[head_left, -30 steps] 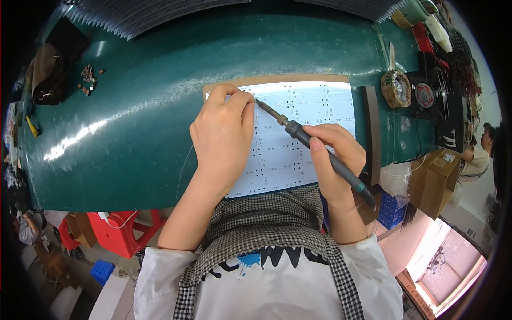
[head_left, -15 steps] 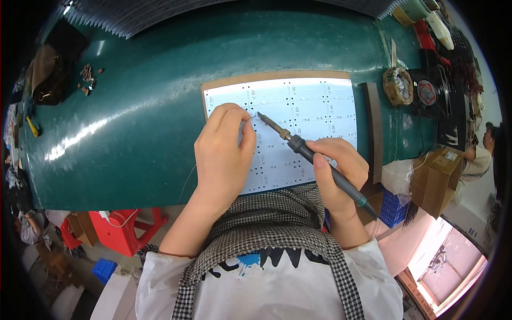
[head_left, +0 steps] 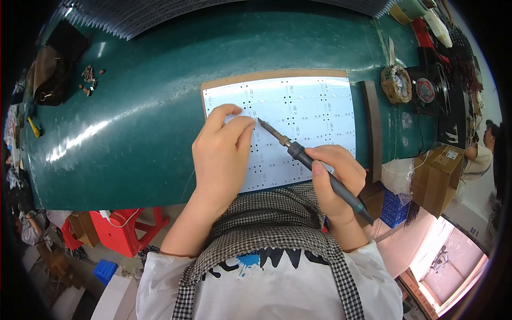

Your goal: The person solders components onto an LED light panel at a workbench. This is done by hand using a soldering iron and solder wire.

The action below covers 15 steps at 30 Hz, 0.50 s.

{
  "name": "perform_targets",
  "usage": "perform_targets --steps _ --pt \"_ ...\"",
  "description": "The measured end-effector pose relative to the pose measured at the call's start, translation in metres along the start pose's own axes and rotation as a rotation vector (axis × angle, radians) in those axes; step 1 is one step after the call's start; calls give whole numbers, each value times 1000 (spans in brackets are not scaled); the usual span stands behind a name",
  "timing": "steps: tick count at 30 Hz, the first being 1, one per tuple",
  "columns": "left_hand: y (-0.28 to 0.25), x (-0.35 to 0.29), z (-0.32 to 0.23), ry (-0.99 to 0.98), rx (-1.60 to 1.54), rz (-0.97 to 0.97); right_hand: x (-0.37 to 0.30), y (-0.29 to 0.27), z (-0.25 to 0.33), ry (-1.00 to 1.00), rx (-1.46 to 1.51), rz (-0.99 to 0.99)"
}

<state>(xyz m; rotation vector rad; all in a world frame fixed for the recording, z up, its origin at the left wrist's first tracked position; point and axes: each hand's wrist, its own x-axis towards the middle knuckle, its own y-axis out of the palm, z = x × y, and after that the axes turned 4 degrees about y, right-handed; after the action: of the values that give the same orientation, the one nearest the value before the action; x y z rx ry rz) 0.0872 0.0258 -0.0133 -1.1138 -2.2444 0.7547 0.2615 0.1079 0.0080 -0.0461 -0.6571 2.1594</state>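
A white panel of circuit boards [head_left: 314, 136] with small dark marks lies on a brown backing board [head_left: 277, 76] at the green table's near edge. My right hand [head_left: 338, 178] grips the dark handle of a soldering iron [head_left: 304, 156] like a pen. Its tip points up and left, close to the panel's surface beside my left fingertips. Over the panel's left part, my left hand [head_left: 221, 146] is closed in a pinch. A thin strand like solder wire [head_left: 190, 178] trails below that hand; the strand between the fingertips is hard to make out.
Right of the panel lies a long dark bar [head_left: 372, 130]. Farther right are a round brownish holder [head_left: 396, 84] and a black device [head_left: 428, 90]. Small parts [head_left: 89, 80] and a brown bag [head_left: 49, 74] sit at far left. Ridged strips [head_left: 176, 13] line the back. Another person [head_left: 482, 157] is at far right.
The soldering iron's tip has shifted slightly down, with my right hand moving a little left. My left index finger and thumb have moved slightly. The panel has slid slightly left.
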Motion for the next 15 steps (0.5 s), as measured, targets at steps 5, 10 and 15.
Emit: perform_targets --steps 5,10,15 --pt "-9 -15 -8 -66 -92 106 -7 -7 -2 -51 -12 -22" --pt "-2 -22 -3 8 -79 23 -14 -6 -1 -27 14 -2" --pt "2 -21 -3 26 -58 1 -14 -6 2 -7 11 24"
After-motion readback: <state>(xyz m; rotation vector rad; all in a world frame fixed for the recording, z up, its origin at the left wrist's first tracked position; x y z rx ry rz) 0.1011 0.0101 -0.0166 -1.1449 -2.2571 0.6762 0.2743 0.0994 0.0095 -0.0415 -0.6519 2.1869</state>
